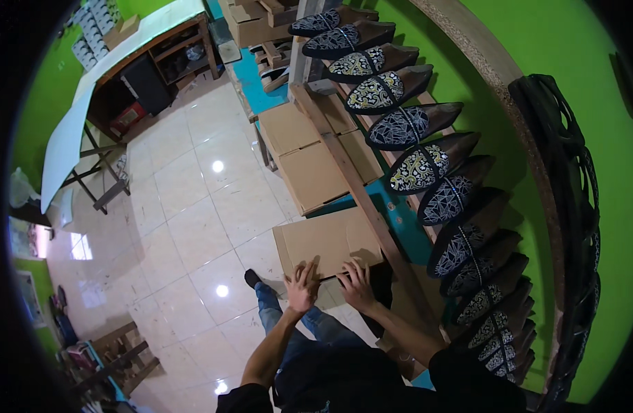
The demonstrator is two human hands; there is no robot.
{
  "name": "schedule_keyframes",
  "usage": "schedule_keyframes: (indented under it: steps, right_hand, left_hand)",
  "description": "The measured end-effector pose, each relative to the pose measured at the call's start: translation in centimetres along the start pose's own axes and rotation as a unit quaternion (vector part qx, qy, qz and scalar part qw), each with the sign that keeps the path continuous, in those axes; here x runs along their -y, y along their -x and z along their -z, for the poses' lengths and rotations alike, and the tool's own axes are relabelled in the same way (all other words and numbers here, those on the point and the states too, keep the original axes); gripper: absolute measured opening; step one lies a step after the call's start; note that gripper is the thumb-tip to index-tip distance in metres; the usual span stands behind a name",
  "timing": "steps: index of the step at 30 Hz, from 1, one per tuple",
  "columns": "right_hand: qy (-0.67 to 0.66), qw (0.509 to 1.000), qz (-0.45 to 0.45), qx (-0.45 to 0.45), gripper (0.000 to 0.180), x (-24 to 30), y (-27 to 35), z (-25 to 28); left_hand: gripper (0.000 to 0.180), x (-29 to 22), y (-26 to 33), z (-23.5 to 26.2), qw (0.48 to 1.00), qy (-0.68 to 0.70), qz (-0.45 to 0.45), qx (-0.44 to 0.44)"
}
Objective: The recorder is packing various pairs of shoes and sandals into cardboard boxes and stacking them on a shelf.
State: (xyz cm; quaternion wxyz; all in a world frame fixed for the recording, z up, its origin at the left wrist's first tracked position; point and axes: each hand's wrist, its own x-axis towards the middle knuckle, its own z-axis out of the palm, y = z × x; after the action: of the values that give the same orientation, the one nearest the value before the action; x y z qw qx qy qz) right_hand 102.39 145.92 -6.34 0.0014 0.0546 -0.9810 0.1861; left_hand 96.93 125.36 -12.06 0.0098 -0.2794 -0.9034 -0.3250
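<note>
A flat brown cardboard box (328, 237) lies right in front of me, its lid down. My left hand (303, 286) rests on the box's near edge, fingers stretched out and apart over the lid. A little to the right, my right hand (358, 285) touches the same edge with its fingers spread and slightly bent. Neither hand is wrapped round anything that I can see. What is inside the box is hidden.
More closed cardboard boxes (309, 175) sit beyond on a teal surface (268, 100). A wooden rail (344, 172) runs along my right. Several patterned shoes on wooden lasts (420, 168) line a rack beside the green wall. A white-topped table (144, 34) stands far left.
</note>
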Motion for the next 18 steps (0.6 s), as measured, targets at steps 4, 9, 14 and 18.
schedule_keyframes:
  steps: [4,9,14,18]
  right_hand:
    - [0.016,0.999,-0.036,0.008,0.044,0.5,-0.8,-1.2]
    - [-0.012,0.998,-0.054,-0.023,0.054,-0.1,-1.2,-1.0]
    - [-0.069,0.997,0.008,-0.026,0.070,1.9,-2.5,-1.4]
    - [-0.062,0.998,-0.007,-0.024,0.070,4.6,-4.8,-3.7]
  left_hand:
    - [0.012,-1.9,-2.2,-3.0,0.997,-0.021,0.033,-0.060]
    - [0.036,-3.4,-4.6,-1.7,0.992,0.127,0.007,0.001]
    - [0.058,1.1,-3.3,2.5,0.968,0.253,0.006,-0.002]
    - [0.064,4.4,-4.2,3.6,0.985,-0.134,0.024,0.102]
